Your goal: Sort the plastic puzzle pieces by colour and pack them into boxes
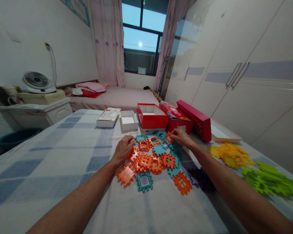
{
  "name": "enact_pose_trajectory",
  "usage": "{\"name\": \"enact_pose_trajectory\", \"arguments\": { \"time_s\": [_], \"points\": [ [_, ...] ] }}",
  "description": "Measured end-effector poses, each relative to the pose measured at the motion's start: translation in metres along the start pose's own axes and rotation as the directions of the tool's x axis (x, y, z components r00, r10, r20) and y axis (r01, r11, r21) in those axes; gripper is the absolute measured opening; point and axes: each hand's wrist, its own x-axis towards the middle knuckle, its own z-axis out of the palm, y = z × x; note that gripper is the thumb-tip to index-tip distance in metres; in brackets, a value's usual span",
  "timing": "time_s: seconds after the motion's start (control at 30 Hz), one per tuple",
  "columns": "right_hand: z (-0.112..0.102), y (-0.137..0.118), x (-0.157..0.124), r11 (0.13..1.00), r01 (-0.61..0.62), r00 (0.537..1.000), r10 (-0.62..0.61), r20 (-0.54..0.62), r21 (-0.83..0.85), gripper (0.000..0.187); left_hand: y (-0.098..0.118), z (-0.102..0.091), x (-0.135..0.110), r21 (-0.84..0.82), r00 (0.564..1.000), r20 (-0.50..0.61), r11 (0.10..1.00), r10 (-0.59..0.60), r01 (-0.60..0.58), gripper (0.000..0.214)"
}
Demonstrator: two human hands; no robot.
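A mixed pile of flat, square interlocking building blocks with notched edges lies on the checked sheet, some orange (146, 161) and some teal (144, 182). My left hand (124, 149) is at the pile's left edge, its fingers curled and its fingertips closed at a teal building block (140, 138). At the far right of the pile, my right hand (182, 137) pinches an orange building block (169, 137) between thumb and fingers. Several blocks overlap between the two hands, so some are partly hidden.
Behind the pile stand a flat white box (108, 117), a small open white box (129, 121), an open red box (152, 122) and a long red lid (195, 120). Yellow pieces (230, 155), green pieces (271, 182) and dark purple pieces (201, 178) lie to the right, the purple partly behind my right forearm.
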Motion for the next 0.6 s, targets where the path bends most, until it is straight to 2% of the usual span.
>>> {"name": "enact_pose_trajectory", "arguments": {
  "time_s": [0.17, 0.37, 0.53, 0.6],
  "points": [
    [-0.01, 0.005, -0.006, 0.997, -0.056, 0.992, 0.061, -0.11, 0.049, 0.025, 0.0, 0.0, 0.0, 0.011, 1.0, -0.002, 1.0, 0.003, -0.003, 0.028],
    [-0.013, 0.01, -0.009, 0.992, -0.058, 0.973, 0.082, -0.218, 0.111, 0.029, -0.001, 0.001, 0.0, 0.013, 1.0, -0.003, 1.0, 0.004, -0.004, 0.029],
    [-0.014, 0.009, -0.016, 0.991, -0.07, 0.972, 0.094, -0.216, 0.117, 0.028, -0.002, 0.001, 0.0, 0.019, 1.0, 0.001, 1.0, 0.013, -0.013, 0.029],
    [-0.017, 0.008, -0.02, 0.995, -0.086, 0.965, 0.093, -0.246, 0.04, 0.029, -0.003, 0.001, 0.0, 0.02, 1.0, -0.001, 1.0, 0.019, -0.019, 0.029]
  ]
}}
